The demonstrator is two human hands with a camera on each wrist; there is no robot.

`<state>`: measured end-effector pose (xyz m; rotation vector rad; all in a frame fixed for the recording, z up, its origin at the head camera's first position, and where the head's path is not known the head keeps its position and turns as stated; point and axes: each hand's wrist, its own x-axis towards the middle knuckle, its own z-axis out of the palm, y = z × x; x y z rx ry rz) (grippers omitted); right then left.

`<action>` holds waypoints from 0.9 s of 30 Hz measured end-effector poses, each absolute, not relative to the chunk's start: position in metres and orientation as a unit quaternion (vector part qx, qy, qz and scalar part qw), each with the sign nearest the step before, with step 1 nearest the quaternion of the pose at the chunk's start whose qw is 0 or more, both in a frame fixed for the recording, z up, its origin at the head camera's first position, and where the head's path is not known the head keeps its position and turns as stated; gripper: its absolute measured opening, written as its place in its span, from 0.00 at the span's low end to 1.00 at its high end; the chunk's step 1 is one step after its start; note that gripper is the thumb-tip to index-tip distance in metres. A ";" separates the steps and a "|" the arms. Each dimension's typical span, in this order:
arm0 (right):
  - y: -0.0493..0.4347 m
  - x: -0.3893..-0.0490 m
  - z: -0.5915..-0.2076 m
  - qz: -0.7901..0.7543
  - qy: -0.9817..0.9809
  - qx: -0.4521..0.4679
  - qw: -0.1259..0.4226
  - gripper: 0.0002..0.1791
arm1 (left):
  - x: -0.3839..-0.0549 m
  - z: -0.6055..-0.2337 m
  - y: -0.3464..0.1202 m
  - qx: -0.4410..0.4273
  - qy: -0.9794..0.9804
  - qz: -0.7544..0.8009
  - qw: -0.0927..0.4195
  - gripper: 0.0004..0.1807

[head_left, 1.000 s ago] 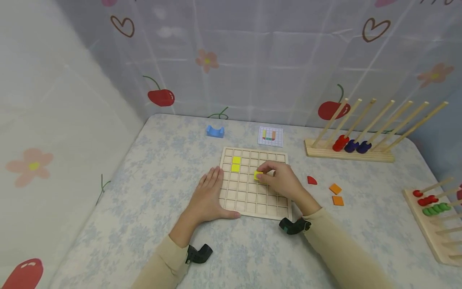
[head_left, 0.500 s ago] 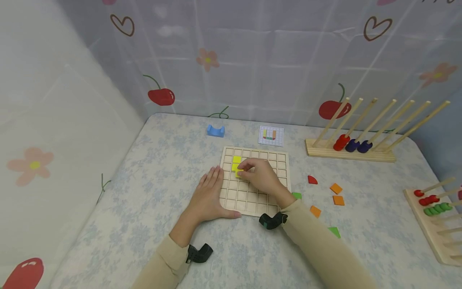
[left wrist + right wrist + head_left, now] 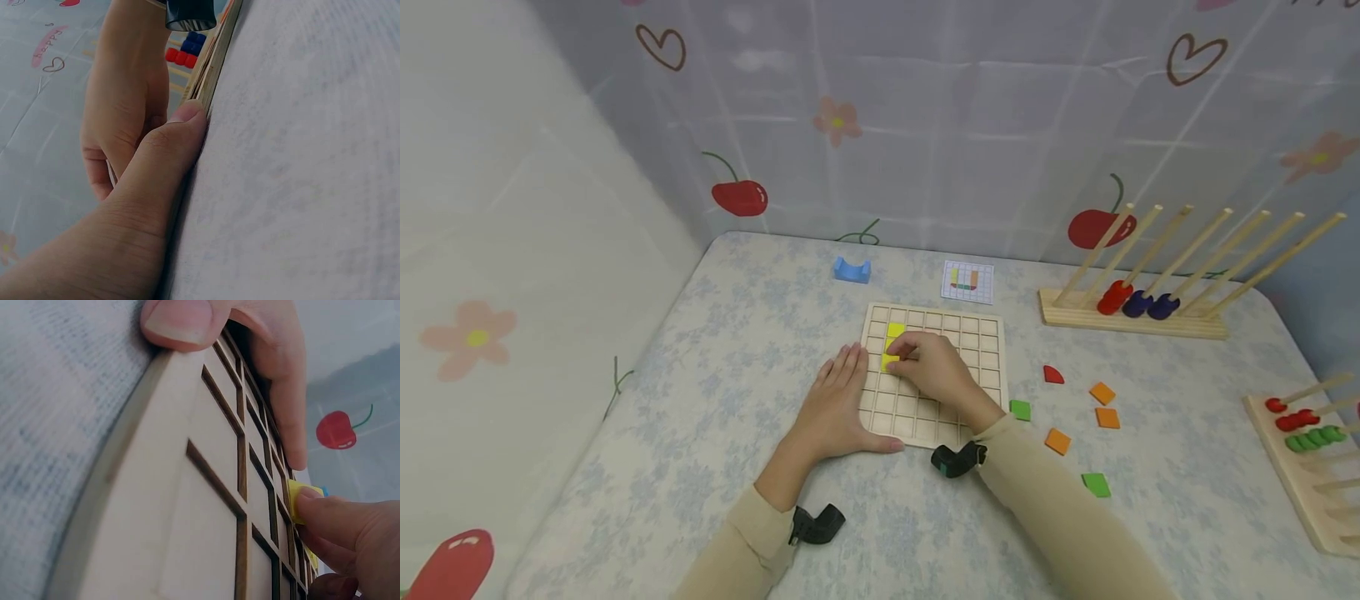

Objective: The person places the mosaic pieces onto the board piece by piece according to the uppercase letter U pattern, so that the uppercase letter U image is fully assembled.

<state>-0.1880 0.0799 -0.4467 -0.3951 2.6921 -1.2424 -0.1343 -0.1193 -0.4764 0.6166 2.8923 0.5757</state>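
Observation:
A wooden grid board (image 3: 917, 427) lies flat on the table. My left hand (image 3: 835, 412) rests along its left edge with straight fingers, the thumb spread along the front edge. My right hand (image 3: 936, 367) pinches a yellow square tile (image 3: 888, 363) between thumb and fingers, at a square near the board's left side. Another yellow tile (image 3: 897, 330) sits in the same column farther back; one between them is partly covered by the fingers. In the right wrist view the pinched tile (image 3: 295, 499) meets the grid, though whether it is fully seated I cannot tell.
Right of the board lie orange tiles (image 3: 1107, 418), green pieces (image 3: 1096, 485) and a red quarter-round piece (image 3: 1053, 375). Behind it are a patterned card (image 3: 967, 282) and a blue holder (image 3: 852, 270). Pegged bead racks (image 3: 1135, 323) stand at the back right and right edge.
My right hand has carried the yellow tile leftward across the board to the column of yellow tiles, then down to the grid. The left hand has stayed in place.

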 end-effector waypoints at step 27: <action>0.088 -0.180 -0.442 -0.349 0.917 -0.182 0.062 0.08 | -0.134 -0.477 -0.118 0.199 0.960 0.187 0.067 0.82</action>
